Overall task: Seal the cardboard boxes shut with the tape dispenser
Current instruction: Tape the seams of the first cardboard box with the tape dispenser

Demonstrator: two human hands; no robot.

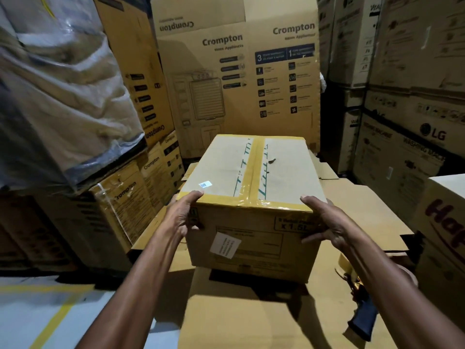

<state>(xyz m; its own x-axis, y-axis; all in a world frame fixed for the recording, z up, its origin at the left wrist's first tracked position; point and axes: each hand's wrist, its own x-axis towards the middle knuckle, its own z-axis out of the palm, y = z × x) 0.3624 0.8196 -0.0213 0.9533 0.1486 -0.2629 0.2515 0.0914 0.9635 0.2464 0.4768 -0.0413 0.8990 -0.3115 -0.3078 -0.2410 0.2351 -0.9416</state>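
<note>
Nearest me, right of the box (pixel 249 177) and under my right forearm, the tape dispenser (pixel 362 317) lies idle on flattened cardboard (pixel 251 318), left there, I judge, so both hands are free. My left hand (pixel 183 217) grips the box's near left corner, thumb over the top edge; my right hand (pixel 324 222) grips the near right corner likewise, a hold suited to shifting it. Tape already runs down the top seam and along the near edge. Behind the box stands a tall Crompton carton (pixel 239 79)

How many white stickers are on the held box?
2: a small sticker on the box top near the left hand, a bigger sticker on its front face. Hidden sides may carry more.
</note>
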